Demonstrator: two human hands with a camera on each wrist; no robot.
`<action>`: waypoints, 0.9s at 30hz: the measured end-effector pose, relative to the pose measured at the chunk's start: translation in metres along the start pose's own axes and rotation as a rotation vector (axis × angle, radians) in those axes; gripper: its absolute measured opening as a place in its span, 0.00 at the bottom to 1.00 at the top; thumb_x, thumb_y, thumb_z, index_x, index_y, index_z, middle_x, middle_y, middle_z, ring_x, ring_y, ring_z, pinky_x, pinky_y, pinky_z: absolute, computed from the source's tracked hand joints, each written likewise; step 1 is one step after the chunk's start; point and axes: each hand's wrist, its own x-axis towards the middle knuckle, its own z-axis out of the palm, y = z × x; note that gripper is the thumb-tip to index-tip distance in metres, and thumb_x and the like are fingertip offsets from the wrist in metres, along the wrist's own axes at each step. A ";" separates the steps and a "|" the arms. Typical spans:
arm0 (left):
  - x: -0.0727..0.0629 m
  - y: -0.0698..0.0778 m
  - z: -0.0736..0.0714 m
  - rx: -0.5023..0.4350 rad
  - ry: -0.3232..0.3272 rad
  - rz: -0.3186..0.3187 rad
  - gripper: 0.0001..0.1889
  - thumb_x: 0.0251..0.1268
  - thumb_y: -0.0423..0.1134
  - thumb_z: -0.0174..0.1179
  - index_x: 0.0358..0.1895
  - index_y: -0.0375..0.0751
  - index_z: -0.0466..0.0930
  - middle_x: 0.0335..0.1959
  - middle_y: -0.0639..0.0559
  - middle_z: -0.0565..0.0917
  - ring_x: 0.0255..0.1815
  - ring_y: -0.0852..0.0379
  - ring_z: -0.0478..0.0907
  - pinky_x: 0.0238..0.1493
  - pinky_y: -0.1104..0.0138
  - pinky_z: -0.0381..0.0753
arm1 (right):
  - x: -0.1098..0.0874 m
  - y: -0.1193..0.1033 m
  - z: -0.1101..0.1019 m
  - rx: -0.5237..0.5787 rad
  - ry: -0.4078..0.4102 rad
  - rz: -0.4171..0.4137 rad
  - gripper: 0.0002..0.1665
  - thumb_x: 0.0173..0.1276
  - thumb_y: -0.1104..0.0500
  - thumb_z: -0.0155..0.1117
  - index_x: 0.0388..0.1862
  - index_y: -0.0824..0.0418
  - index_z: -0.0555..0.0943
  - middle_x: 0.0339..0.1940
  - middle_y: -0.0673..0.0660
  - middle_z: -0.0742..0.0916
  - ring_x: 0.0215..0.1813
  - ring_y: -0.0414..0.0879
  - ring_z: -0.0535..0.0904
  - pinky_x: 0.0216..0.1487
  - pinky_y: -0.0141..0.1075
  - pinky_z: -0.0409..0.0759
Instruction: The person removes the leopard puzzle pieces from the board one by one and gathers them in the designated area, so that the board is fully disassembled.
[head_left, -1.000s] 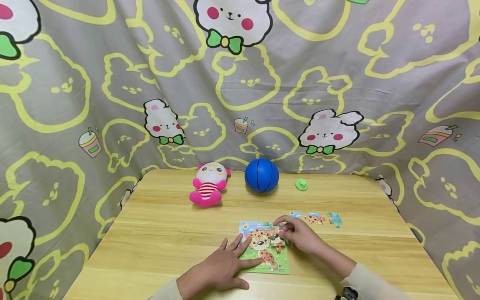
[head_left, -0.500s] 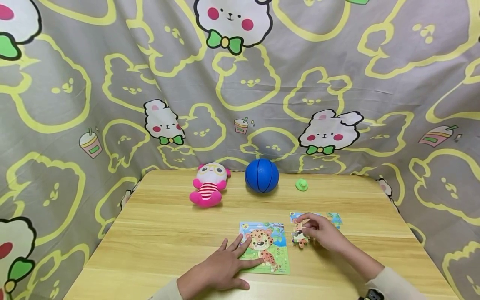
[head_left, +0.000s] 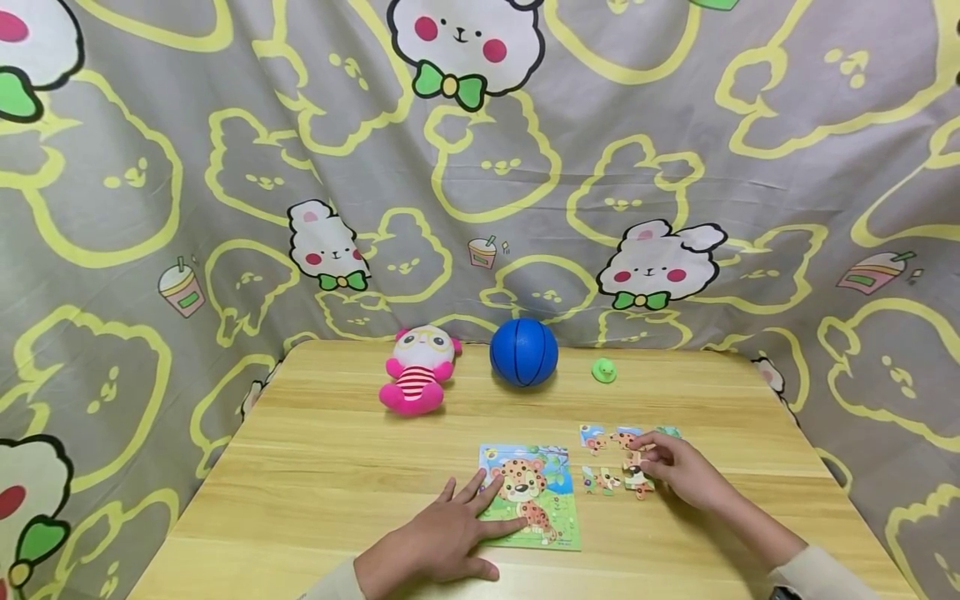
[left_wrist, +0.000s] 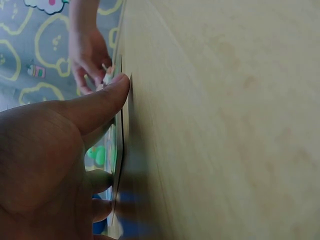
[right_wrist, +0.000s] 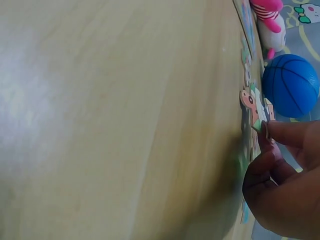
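My left hand [head_left: 446,533] lies spread with straight fingers over the left part of a square puzzle board [head_left: 557,521] showing a cartoon leopard. In the left wrist view its thumb [left_wrist: 107,100] reaches along the table by the board's edge. To the right of the board, my right hand [head_left: 684,473] pinches a jigsaw piece [head_left: 639,483] between thumb and fingers, close over the table. That piece [right_wrist: 258,107] stands tilted in the right wrist view. Just left of it lies another leopard piece [head_left: 602,480], and a row of pieces [head_left: 625,437] lies behind.
Along the back of the table [head_left: 330,467] are a pink plush panda [head_left: 416,375], a blue ball [head_left: 523,352] and a small green duck toy [head_left: 603,371]. A patterned curtain [head_left: 480,183] hangs behind the table and at both sides.
My right hand has carried the jigsaw piece from over the board to the right, beside the loose pieces. Their left part is uncovered now. My left hand has stayed in place.
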 end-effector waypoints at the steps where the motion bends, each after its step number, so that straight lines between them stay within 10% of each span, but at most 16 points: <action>1: 0.000 0.000 0.000 -0.001 0.000 0.000 0.38 0.65 0.73 0.54 0.78 0.86 0.51 0.86 0.45 0.46 0.85 0.36 0.44 0.70 0.32 0.62 | 0.000 0.001 0.000 -0.024 0.010 -0.003 0.18 0.73 0.68 0.64 0.60 0.66 0.79 0.40 0.58 0.86 0.32 0.43 0.76 0.28 0.33 0.75; 8: -0.001 0.001 -0.001 -0.001 0.000 0.002 0.38 0.65 0.73 0.54 0.78 0.86 0.51 0.86 0.45 0.46 0.85 0.36 0.45 0.70 0.32 0.62 | -0.002 0.008 0.003 -0.188 0.078 -0.007 0.15 0.71 0.67 0.67 0.56 0.62 0.84 0.43 0.52 0.86 0.41 0.38 0.78 0.41 0.31 0.79; 27: -0.002 0.001 -0.002 -0.009 -0.005 0.000 0.38 0.65 0.72 0.54 0.78 0.85 0.52 0.86 0.46 0.46 0.85 0.36 0.44 0.70 0.32 0.62 | -0.003 0.009 0.005 -0.204 0.095 -0.011 0.14 0.71 0.66 0.68 0.55 0.63 0.84 0.41 0.51 0.84 0.38 0.37 0.75 0.39 0.31 0.76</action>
